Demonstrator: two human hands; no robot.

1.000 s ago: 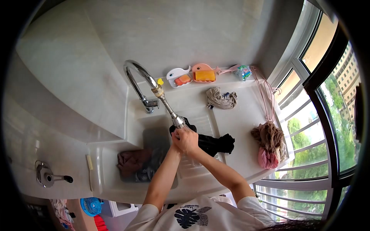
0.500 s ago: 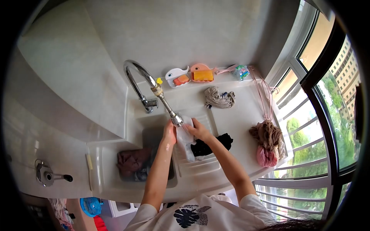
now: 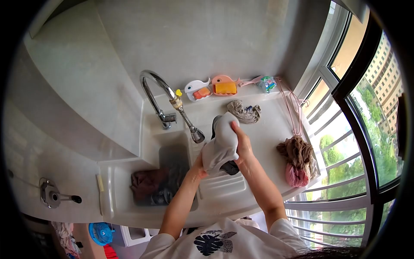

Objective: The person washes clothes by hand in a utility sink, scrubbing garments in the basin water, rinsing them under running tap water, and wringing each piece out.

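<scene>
Both hands are on the pale-and-black cloth (image 3: 225, 134), mid-frame, held up over the washboard (image 3: 226, 186), just right of the tap (image 3: 197, 135). Right hand (image 3: 243, 143) is clamped on its right edge, thumb on the front. Left hand (image 3: 200, 166) grips the lower left; its fingers are mostly hidden behind.

Progress, my read: partway. Dark clothes (image 3: 151, 184) lie in the water at lower left. Beige cloth (image 3: 245, 111), twisted, and a brown-and-pink bundle (image 3: 297, 162) are out on the counter, center top and right; can't tell if they're finished. Piece in hand not set down yet.

Diff vs half a second ago: cloth was under the tap mouth with its black part trailing right over the washboard. Now it's clear of the tap, gathered up, mostly pale side showing. Beige cloth and bundle haven't moved.
</scene>
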